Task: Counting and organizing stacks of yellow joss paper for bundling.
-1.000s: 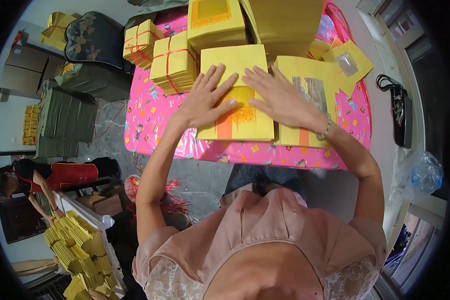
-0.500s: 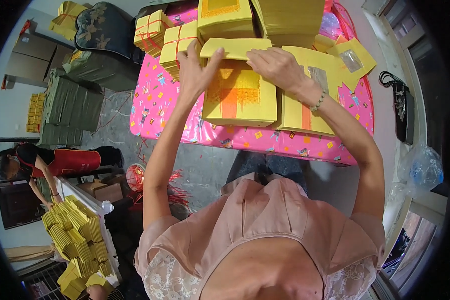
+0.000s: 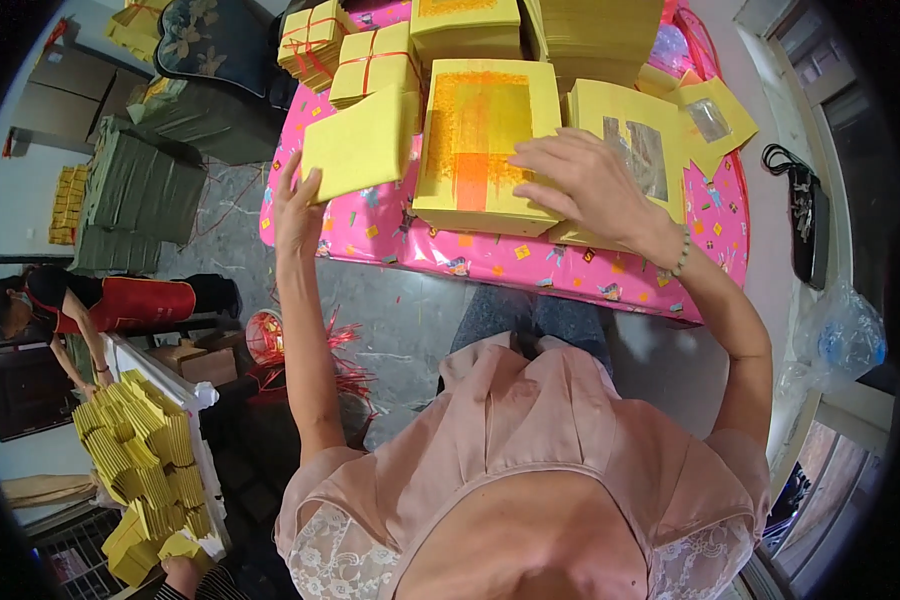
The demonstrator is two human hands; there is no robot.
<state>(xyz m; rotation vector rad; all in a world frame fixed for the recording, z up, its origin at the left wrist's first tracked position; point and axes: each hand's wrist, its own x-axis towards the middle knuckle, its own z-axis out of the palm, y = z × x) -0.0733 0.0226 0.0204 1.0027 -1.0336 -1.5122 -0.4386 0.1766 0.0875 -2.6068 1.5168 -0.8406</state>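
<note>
My left hand [image 3: 298,215] is closed on the lower left corner of a folded yellow sheet of paper [image 3: 353,145], held tilted over the table's left part. A thick stack of yellow paper with a gold and orange printed panel [image 3: 470,135] lies in front of me. Over that stack's right edge hovers or rests my right hand [image 3: 595,188], fingers stretched out and nothing in them; contact cannot be told. Beside it, partly under my right forearm, lies another yellow stack with a silvery patch [image 3: 635,150].
Bundles of yellow paper tied with red string [image 3: 374,68] sit behind on the pink patterned tablecloth [image 3: 400,240]. A taller yellow stack [image 3: 595,40] stands at the back. At far left, a person in a red apron [image 3: 130,305] bends over a table with folded yellow paper [image 3: 145,460].
My left hand has carried the folded sheet left and toward me, off the printed stack. My right hand has let go of it and moved right and nearer, uncovering the printed panel.
</note>
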